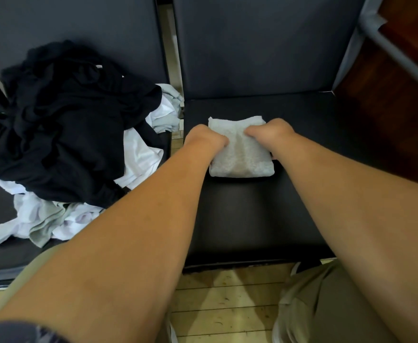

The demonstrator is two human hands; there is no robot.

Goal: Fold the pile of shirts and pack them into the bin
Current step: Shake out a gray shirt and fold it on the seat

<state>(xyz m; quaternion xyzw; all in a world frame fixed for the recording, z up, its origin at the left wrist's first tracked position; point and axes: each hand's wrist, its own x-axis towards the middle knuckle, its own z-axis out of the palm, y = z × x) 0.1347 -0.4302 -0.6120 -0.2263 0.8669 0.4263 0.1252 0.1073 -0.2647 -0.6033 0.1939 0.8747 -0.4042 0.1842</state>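
Note:
A small folded light grey shirt (240, 154) lies on the black seat (252, 219) in front of me. My left hand (204, 139) grips its left side with fingers curled down into the cloth. My right hand (270, 131) grips its right side the same way. The fingertips of both hands are hidden under my knuckles. On the left seat lies a loose pile of shirts (74, 134), black ones on top, white and pale green ones underneath.
Dark padded seat backs (265, 45) rise behind both seats, with a narrow gap between the two seats. A grey metal frame (401, 53) and dark wood stand at the far right. Pale wooden floor (227, 305) lies below the seat's front edge. No bin shows.

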